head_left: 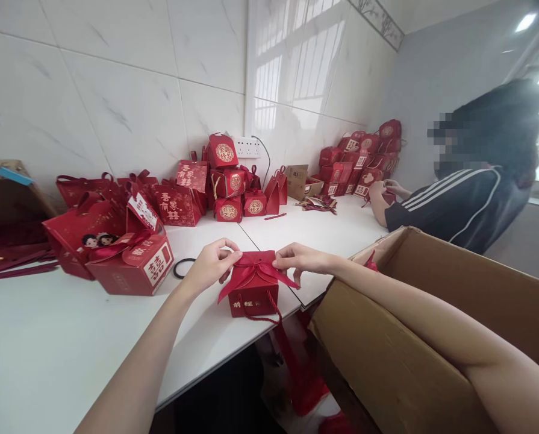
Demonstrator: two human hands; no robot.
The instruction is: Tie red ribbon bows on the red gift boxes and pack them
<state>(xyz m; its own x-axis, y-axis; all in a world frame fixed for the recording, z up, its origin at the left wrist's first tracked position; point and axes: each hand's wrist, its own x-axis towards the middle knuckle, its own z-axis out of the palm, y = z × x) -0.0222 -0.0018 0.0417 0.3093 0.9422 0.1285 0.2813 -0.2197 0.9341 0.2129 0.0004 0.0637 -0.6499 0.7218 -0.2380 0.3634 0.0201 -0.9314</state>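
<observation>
We are taking the small red gift box with the ribbon bow as our landmark; it is sitting on the white table, near the front edge. Our left hand is touching the bow from the box's left, our right hand from its right. Just left of the box, a black elastic band is lying on the table, and further left a larger red gift box with a tag is standing. Behind the box, a stack of red gift boxes is leaning against the white tiled wall. To its right, a big open cardboard carton is standing beside the table. Behind and right, another person is sitting at the table.
</observation>
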